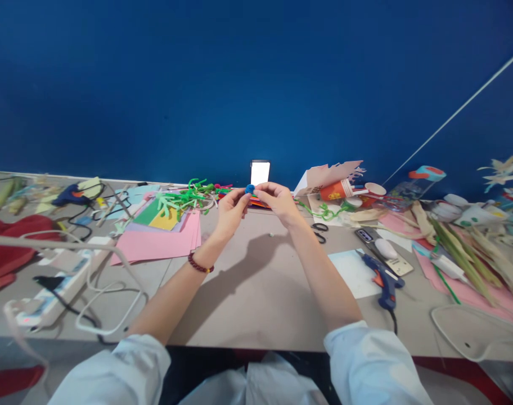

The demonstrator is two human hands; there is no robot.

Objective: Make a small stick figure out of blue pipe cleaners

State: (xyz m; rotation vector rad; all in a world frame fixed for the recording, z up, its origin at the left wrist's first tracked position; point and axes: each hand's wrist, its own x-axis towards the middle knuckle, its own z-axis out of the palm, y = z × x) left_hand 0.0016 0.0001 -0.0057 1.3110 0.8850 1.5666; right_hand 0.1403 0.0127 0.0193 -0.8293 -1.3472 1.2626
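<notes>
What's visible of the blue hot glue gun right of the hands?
The hot glue gun is pistol-shaped, with a blue plastic-looking body, an orange trigger and a black power cord leaving the base of its grip and running toward the near edge of the desk. It appears to lie on its side, nozzle end pointing up and left, with its front resting on a white sheet. Whether it holds a glue stick can't be seen.
</notes>
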